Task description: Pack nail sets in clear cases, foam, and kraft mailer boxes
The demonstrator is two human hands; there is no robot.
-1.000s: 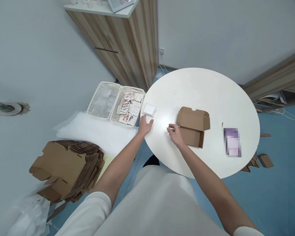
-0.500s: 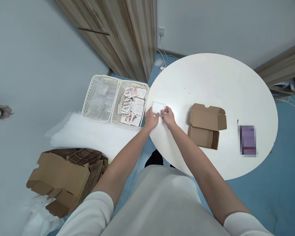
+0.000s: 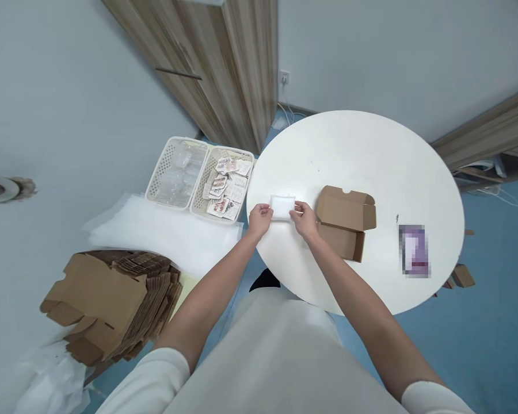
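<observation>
A small white rectangular packet [image 3: 282,207], looking like something wrapped in thin foam sheet, is between my hands over the left part of the round white table [image 3: 354,149]. My left hand [image 3: 259,221] grips its left edge with thumb and fingers. On the opposite edge, my right hand [image 3: 304,219] pinches it the same way. Just right of my right hand, an open brown cardboard box [image 3: 345,210] lies with its lid folded back; nothing shows inside it.
Left of the table stand two white baskets, one with clear plastic packs [image 3: 179,175], the other with printed cards [image 3: 228,187]. White foam sheets [image 3: 155,230] and a stack of flattened cardboard boxes [image 3: 99,299] are nearer me. A blurred purple item [image 3: 415,250] lies at the table's right.
My hands and the packet have moved right, closer to the open box. My fingers have shifted from the packet's near edge to its two sides. The camera view has turned slightly.
</observation>
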